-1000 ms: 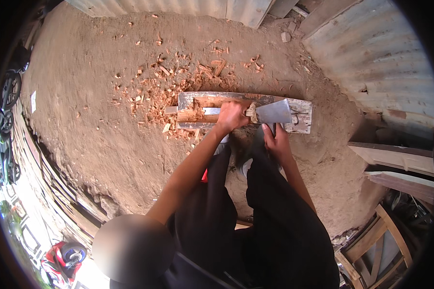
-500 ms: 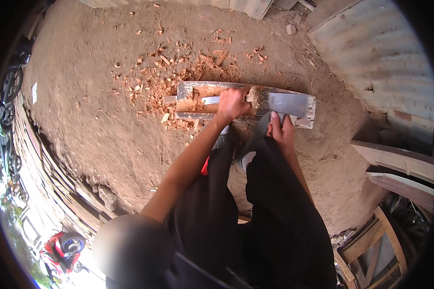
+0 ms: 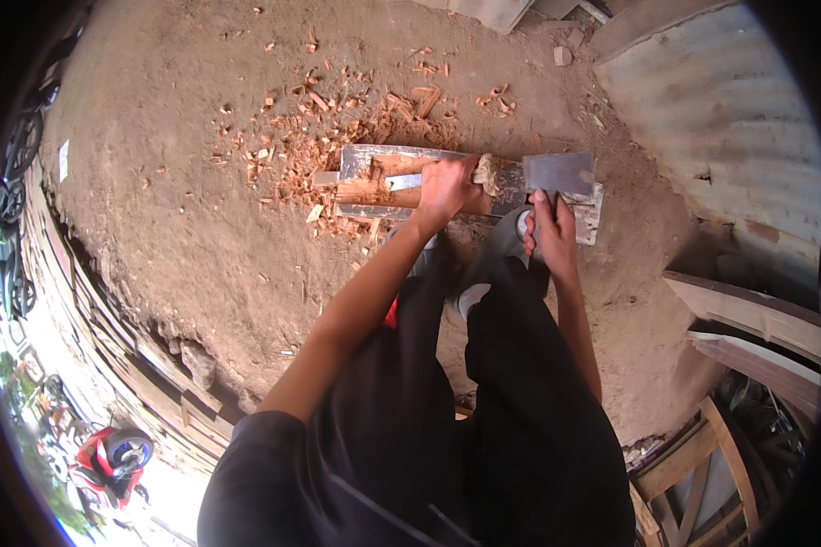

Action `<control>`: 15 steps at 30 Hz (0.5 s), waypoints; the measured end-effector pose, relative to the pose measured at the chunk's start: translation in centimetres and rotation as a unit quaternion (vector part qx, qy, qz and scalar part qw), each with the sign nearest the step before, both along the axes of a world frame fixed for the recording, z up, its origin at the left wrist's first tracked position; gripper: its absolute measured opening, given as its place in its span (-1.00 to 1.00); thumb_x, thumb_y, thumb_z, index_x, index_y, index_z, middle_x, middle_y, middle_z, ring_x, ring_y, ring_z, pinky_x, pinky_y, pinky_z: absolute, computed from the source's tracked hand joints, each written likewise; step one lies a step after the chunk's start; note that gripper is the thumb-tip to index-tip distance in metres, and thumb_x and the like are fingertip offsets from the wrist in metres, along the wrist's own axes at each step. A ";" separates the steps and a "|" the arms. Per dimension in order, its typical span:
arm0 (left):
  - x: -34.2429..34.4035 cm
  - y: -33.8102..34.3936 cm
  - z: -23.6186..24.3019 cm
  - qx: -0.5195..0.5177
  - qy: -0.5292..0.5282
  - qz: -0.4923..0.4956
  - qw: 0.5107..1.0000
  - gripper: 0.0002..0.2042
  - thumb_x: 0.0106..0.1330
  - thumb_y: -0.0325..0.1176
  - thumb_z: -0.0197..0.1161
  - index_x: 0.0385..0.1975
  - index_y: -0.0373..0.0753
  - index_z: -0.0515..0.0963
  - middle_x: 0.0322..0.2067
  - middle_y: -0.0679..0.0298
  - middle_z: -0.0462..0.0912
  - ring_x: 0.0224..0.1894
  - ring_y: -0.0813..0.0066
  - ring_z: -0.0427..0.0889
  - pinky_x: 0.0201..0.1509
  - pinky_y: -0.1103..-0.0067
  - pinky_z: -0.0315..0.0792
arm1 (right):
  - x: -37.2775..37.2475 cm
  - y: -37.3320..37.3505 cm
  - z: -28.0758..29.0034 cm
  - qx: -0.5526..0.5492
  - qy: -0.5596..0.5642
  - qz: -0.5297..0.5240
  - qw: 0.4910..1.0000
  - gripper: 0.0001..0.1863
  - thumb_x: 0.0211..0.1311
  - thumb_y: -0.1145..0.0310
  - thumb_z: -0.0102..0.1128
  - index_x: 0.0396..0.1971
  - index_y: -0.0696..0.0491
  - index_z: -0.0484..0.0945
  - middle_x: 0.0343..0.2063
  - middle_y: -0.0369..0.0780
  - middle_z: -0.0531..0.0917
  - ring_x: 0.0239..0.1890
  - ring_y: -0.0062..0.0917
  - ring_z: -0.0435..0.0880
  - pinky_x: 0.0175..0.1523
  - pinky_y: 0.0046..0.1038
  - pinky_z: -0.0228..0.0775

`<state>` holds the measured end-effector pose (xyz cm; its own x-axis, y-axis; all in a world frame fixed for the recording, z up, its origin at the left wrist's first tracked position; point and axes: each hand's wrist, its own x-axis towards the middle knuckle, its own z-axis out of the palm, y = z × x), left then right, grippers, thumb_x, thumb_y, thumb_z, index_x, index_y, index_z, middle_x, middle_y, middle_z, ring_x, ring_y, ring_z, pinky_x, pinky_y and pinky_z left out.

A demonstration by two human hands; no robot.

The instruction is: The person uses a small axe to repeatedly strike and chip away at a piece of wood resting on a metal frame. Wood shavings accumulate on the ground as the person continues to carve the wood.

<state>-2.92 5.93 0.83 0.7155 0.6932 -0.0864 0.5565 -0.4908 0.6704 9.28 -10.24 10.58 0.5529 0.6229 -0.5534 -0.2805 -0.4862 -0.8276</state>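
Note:
My left hand [image 3: 447, 193] is closed around a chisel [image 3: 405, 182], its flat metal blade pointing left into a rough recess. The chisel's frayed, pale handle end [image 3: 487, 175] sticks out on the right of my fist. The worked piece is a long wooden block [image 3: 401, 152] with worn dark paint and a reddish cut-out, lying on the ground. My right hand [image 3: 554, 230] grips the handle of a broad rectangular metal blade, like a cleaver [image 3: 558, 173], held over the block's right end, apart from the chisel. My shoe [image 3: 509, 239] is against the block's near side.
Wood chips [image 3: 324, 123] lie scattered on the dirt ground beyond and left of the block. Corrugated metal sheeting [image 3: 721, 118] stands at the right. Wooden boards [image 3: 748, 305] and a wooden frame [image 3: 702, 465] are at lower right; a red motorcycle [image 3: 109, 460] is at lower left.
My right hand has moved the cleaver-like blade away from the chisel's handle end, to the right and upward in the picture. My left hand keeps the chisel in nearly the same place.

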 end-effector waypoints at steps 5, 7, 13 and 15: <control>0.2 0.1 -0.2 0.004 -0.024 0.006 1.000 -0.80 0.04 -0.29 0.30 -0.31 -0.12 0.64 -0.48 -0.03 0.72 -0.37 -0.09 0.75 -0.26 0.10 0.61 | 0.1 -0.1 -0.9 -0.041 0.040 0.060 0.997 -0.66 0.63 0.08 0.07 -0.15 0.10 0.39 -0.59 -0.33 0.44 -0.72 -0.65 0.43 -0.63 -0.48 0.32; -0.5 -0.1 -0.2 0.002 -0.010 0.006 1.000 -0.81 0.05 -0.29 0.30 -0.31 -0.12 0.63 -0.48 -0.03 0.72 -0.37 -0.08 0.75 -0.27 0.11 0.61 | 0.8 0.2 0.2 -0.068 0.066 0.082 0.992 -0.67 0.62 0.08 0.09 -0.14 0.08 0.36 -0.60 -0.33 0.43 -0.71 -0.66 0.43 -0.63 -0.47 0.34; -0.2 0.0 0.4 -0.006 -0.008 -0.014 1.000 -0.79 0.05 -0.31 0.32 -0.28 -0.10 0.64 -0.49 -0.01 0.73 -0.39 -0.05 0.75 -0.29 0.13 0.61 | -0.9 0.7 -0.2 -0.055 0.042 0.047 0.997 -0.65 0.63 0.06 0.07 -0.11 0.09 0.42 -0.58 -0.30 0.44 -0.72 -0.65 0.38 -0.63 -0.52 0.27; -0.7 0.0 -0.1 0.015 0.012 -0.007 1.000 -0.79 0.06 -0.33 0.31 -0.27 -0.11 0.63 -0.48 0.00 0.73 -0.38 -0.05 0.76 -0.28 0.14 0.61 | 0.6 1.4 1.5 -0.090 0.062 0.101 0.989 -0.65 0.62 0.06 0.09 -0.12 0.08 0.42 -0.59 -0.30 0.43 -0.73 -0.65 0.39 -0.64 -0.51 0.27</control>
<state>-3.60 5.93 0.69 0.7235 0.6853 -0.0834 0.5654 -0.5188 0.6412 9.87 -8.89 12.10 0.3485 0.5989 -0.7210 -0.2557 -0.6793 -0.6879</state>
